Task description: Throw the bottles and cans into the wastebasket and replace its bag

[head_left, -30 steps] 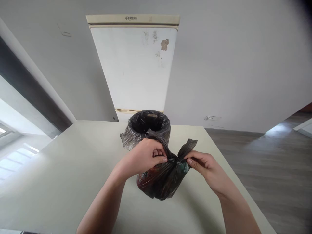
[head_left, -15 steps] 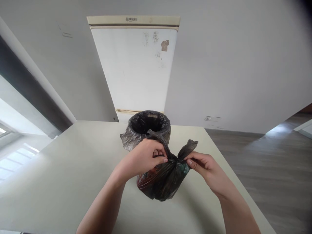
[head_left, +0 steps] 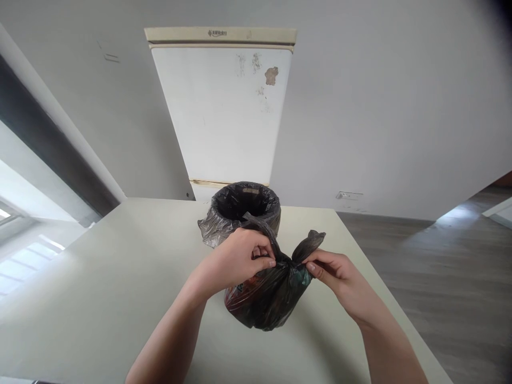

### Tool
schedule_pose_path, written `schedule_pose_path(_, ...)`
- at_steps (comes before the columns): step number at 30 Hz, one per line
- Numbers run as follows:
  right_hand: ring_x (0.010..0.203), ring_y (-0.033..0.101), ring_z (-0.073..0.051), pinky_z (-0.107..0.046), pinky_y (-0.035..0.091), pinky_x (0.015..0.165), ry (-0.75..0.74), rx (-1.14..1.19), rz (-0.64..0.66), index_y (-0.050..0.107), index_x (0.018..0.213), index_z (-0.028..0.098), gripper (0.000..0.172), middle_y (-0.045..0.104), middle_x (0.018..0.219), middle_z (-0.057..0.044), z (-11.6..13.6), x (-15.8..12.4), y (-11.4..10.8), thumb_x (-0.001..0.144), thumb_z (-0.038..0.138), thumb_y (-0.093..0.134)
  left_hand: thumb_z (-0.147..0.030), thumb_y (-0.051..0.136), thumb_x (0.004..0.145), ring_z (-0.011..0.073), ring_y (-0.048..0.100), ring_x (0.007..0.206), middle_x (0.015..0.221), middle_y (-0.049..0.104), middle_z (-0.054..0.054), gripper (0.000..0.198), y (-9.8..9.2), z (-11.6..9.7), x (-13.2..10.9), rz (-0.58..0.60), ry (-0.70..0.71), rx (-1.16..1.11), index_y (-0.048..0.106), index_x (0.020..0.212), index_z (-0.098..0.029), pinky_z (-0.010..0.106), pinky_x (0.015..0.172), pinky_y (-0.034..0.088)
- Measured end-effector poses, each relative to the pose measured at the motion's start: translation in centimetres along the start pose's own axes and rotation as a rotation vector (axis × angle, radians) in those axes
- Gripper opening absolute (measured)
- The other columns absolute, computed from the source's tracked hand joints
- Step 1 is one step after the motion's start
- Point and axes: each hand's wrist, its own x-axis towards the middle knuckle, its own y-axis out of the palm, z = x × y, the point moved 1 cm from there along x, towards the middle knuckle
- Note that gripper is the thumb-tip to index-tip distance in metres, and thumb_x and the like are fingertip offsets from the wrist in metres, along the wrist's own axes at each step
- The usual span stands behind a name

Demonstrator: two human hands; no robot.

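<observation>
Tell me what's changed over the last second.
Nothing was grabbed or let go, and nothing clearly moved beyond a slight drift of the whole view. The left hand and right hand still pinch the filled black bag; the lined bin, table and fridge stayed put.

Room leftward over the table [head_left: 100,282]; obstacles ahead: black bag [head_left: 268,301], lined bin [head_left: 221,225].
</observation>
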Motion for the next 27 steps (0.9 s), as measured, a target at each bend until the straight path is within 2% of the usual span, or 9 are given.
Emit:
schedule_pose_path(11,0.086,0.062,-0.022,-0.035,0.049,0.082,0.0,-0.001,-0.005,0.077,0.094,0.022,0.035,0.071,0.089,-0.005,0.13,0.02,0.0,0.1,0.054,0.065,-0.029,0.07,0.091,0.0158,0.069,0.075,0.085,0.077,0.0,0.012,-0.06,-0.18,0.07,-0.003,0.014,0.014,0.078,0.087,-0.022,0.028,0.068,0.05)
schedule_pose_path(27,0.086,0.062,-0.023,-0.035,0.049,0.081,-0.001,-0.015,-0.01,0.077,0.093,0.022,0.035,0.071,0.089,-0.005,-0.06,0.04,0.09,0.1,0.054,0.065,-0.027,0.071,0.09,0.0164,0.069,0.074,0.084,0.077,0.001,0.011,-0.1,-0.36,0.0,-0.018,0.036,0.019,0.078,0.084,-0.021,0.029,0.068,0.049)
